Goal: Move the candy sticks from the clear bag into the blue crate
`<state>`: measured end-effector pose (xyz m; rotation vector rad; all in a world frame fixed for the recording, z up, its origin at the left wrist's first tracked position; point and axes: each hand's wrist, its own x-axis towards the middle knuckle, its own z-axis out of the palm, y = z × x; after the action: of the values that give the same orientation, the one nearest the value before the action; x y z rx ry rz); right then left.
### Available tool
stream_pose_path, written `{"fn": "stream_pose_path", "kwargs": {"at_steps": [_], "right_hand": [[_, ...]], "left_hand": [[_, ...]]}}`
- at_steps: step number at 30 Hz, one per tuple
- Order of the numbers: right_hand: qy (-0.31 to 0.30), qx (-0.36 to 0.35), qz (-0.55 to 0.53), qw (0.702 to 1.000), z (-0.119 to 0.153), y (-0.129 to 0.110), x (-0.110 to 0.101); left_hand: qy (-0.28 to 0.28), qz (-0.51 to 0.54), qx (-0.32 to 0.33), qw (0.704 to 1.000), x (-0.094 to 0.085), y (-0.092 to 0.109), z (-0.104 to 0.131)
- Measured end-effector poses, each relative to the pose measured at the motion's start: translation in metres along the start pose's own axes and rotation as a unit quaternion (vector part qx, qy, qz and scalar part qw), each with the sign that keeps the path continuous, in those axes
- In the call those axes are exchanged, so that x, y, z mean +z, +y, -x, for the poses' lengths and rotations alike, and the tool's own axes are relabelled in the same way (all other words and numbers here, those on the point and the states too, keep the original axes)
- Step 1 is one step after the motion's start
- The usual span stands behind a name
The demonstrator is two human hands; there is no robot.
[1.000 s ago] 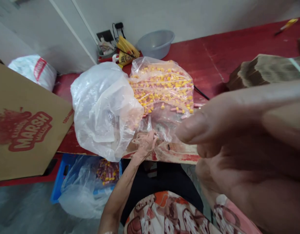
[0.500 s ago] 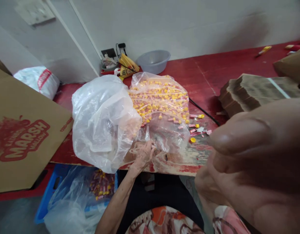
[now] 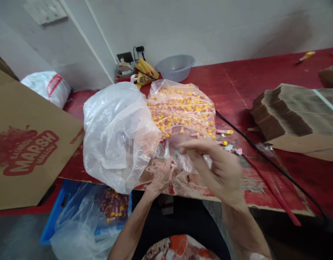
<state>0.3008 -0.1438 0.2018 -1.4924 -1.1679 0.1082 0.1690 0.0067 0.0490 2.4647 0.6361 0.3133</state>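
Note:
My left hand (image 3: 162, 175) rests at the table's front edge, its fingers pinched together around something small and pale that I cannot make out. My right hand (image 3: 222, 171) hovers over the table edge to its right, blurred by motion, fingers bent. Whether it holds anything does not show. Behind both hands lies a clear plastic bag (image 3: 182, 108) full of small pink tubes with yellow caps. A large crumpled translucent bag (image 3: 112, 122) stands left of it, beside my left hand. A few loose tubes (image 3: 225, 132) lie right of the full bag, partly covered by my right hand.
A cardboard box (image 3: 33, 144) with red print stands at the left. Below the table edge is a blue crate (image 3: 51, 220) with plastic and more tubes. A grey basin (image 3: 175, 68) sits by the wall. At right are stacked brown cardboard (image 3: 296, 115) and a black cable (image 3: 266, 159).
My right hand has moved from close in front of the camera at the right down and left, near my left hand. My left hand stays at the table edge. The view has shifted slightly.

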Motion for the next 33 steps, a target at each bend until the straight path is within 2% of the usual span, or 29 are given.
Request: {"fn": "stream_pose_path", "kwargs": {"at_steps": [2,3,5,7,10,12,15,19,24,28,30,33], "right_hand": [[-0.112,0.033,0.075,0.990,-0.004,0.053,0.018],[-0.163,0.068,0.124,0.976,-0.005,0.083,0.027],[-0.214,0.139,0.214,0.943,-0.006,0.142,0.046],[-0.184,0.164,0.253,0.935,-0.009,0.187,0.065],[-0.120,0.144,0.249,0.950,-0.026,0.221,0.092],[-0.122,0.129,0.240,0.955,-0.041,0.229,0.108],[-0.132,0.116,0.228,0.958,-0.055,0.236,0.122],[-0.106,0.130,0.236,0.957,-0.047,0.246,0.122],[-0.079,0.121,0.240,0.960,-0.035,0.245,0.116],[-0.119,0.080,0.243,0.959,-0.039,0.234,0.126],[-0.130,0.082,0.238,0.959,-0.039,0.231,0.129],[-0.113,0.096,0.220,0.964,-0.033,0.230,0.125]], "left_hand": [[-0.009,0.032,-0.004,0.999,-0.004,-0.004,0.000],[-0.009,0.051,-0.009,0.999,-0.007,-0.005,0.000],[0.008,0.090,-0.030,0.995,-0.016,-0.007,0.000],[0.027,0.141,-0.061,0.988,-0.024,-0.008,0.002],[0.029,0.240,-0.120,0.963,-0.033,-0.011,0.004],[0.027,0.280,-0.154,0.947,-0.036,-0.012,0.005],[0.030,0.291,-0.176,0.940,-0.039,-0.013,0.006],[0.043,0.257,-0.149,0.954,-0.039,-0.015,0.010],[0.058,0.110,-0.080,0.989,-0.027,-0.022,0.014],[0.013,-0.046,-0.044,0.998,-0.020,-0.025,0.009],[-0.011,-0.034,-0.056,0.998,-0.023,-0.026,0.004],[-0.029,0.110,-0.094,0.989,-0.031,-0.029,0.001]]}}
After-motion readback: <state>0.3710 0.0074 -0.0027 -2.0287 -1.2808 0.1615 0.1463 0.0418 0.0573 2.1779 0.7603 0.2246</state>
